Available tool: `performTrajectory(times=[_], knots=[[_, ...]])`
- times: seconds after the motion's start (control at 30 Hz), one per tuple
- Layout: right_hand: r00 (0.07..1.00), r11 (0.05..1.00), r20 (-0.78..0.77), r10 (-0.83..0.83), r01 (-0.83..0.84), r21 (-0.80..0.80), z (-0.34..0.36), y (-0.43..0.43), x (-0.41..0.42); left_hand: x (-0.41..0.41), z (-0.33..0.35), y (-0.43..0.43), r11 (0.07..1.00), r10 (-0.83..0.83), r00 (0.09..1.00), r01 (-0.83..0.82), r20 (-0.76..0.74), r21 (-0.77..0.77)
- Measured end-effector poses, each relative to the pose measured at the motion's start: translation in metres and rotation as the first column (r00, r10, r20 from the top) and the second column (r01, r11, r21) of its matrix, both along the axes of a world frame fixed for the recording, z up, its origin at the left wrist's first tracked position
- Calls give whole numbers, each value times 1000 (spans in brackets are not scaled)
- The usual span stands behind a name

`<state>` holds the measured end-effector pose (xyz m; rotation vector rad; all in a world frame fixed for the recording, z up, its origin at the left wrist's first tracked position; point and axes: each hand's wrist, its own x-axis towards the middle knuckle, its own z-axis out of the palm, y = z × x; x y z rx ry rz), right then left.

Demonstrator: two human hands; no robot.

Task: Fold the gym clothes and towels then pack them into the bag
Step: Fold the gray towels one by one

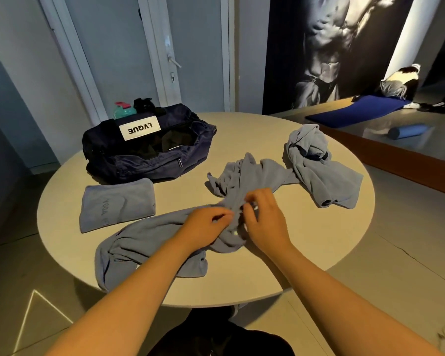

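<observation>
A long blue-grey towel (149, 242) lies crumpled across the middle of the round table (319, 240). My left hand (203, 227) and my right hand (262, 217) both pinch its bunched middle, fingers curled into the fabric. A folded blue towel (116, 204) lies flat at the left, just in front of the bag. The dark navy gym bag (149, 152) stands at the back left with its zip open. Another crumpled blue-grey garment (316, 165) lies at the right.
Two bottles, a teal one (123, 110) and a black one (144, 105), stand behind the bag. A door is behind the table. A low platform with a blue mat (355, 111) and a foam roller (409, 131) runs along the right.
</observation>
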<state>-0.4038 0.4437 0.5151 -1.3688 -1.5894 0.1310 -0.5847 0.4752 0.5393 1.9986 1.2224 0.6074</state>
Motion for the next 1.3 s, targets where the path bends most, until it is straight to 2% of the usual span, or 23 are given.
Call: performTrajectory(times=[0.07,0.13,0.2,0.23,0.3,0.37,0.4,0.47,0.53,0.57,0.63,0.7,0.8,0.9,0.93,1.0,1.1,1.17,1.23,1.3], knots=[[984,986,-97,-151,144,-78,-4,13,7,-14,-1,3,999,37,999,-37,-14,-28],[972,958,8,-237,235,-168,-9,24,11,-29,-1,7,999,34,999,-36,-39,-37],[964,936,151,-219,251,-245,-11,28,8,-42,-5,12,999,32,999,-31,-43,39],[973,942,173,-155,198,-270,-9,26,4,-47,-9,14,991,66,997,-61,-38,120],[992,968,122,35,-3,-252,-6,18,-1,-46,-13,20,950,116,993,-103,-28,294],[974,965,102,203,-182,-187,-2,9,-4,-36,-11,23,950,70,997,-78,36,303],[972,970,94,215,-201,-135,-1,8,-3,-30,-11,24,960,22,999,-34,49,276],[996,995,-2,89,-89,-47,0,17,3,-19,-11,26,970,-53,998,55,-15,238],[998,994,-38,-43,39,-99,1,29,9,-12,-12,30,965,-44,994,67,-96,254],[998,984,48,-49,56,-172,1,36,10,-10,-13,32,963,-8,993,40,-122,268],[959,938,280,44,57,-341,1,51,9,-4,-10,35,959,80,987,-37,-140,281],[918,888,379,121,70,-454,4,69,12,1,-11,41,957,135,985,-100,-109,274],[907,819,414,78,179,-546,13,103,23,5,-14,51,969,140,977,-101,-160,227],[948,728,294,-124,288,-622,14,121,33,7,-16,62,970,157,967,-112,-201,217],[946,727,279,-165,308,-614,12,122,32,9,-15,63,969,166,965,-121,-205,216],[932,801,297,-210,338,-495,4,123,26,13,-15,66,966,185,961,-140,-206,217],[911,927,299,-284,340,-156,0,113,16,15,-16,68,949,259,954,-221,-154,226],[887,946,332,-322,315,77,-1,101,11,19,-17,65,918,320,945,-290,-72,270],[908,985,383,-170,148,86,1,86,3,21,-20,61,832,383,922,-319,-55,454],[927,999,375,32,-19,-38,3,70,-7,21,-22,57,757,438,890,-292,-123,584]])
